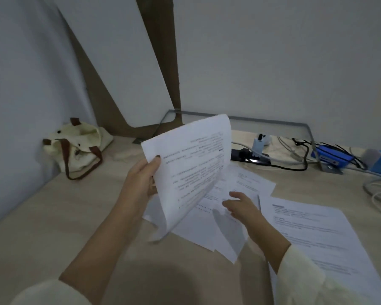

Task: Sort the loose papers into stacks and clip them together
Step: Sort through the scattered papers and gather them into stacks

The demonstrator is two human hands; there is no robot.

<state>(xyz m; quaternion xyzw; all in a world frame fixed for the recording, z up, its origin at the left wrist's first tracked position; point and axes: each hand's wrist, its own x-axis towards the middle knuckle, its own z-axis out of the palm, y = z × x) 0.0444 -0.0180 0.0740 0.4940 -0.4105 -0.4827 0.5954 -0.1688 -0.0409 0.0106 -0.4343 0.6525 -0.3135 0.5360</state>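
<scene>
Sorting in hand: left hand (141, 181) grips raised white printed sheets (191, 168); right hand (242, 208), fingers relaxed, should next pinch one loose white sheet (250, 181) below.

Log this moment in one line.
left hand: grips sheets, raised | right hand: rests on loose papers | desk: printed page flat at right

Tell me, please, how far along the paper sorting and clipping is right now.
Looks done: one set of printed sheets lies apart at the right of the desk. In hand: the left hand grips a raised bundle, while the right hand reaches onto the fanned loose papers beneath it. Left: those papers need sorting, and no clip shows on any stack.
</scene>
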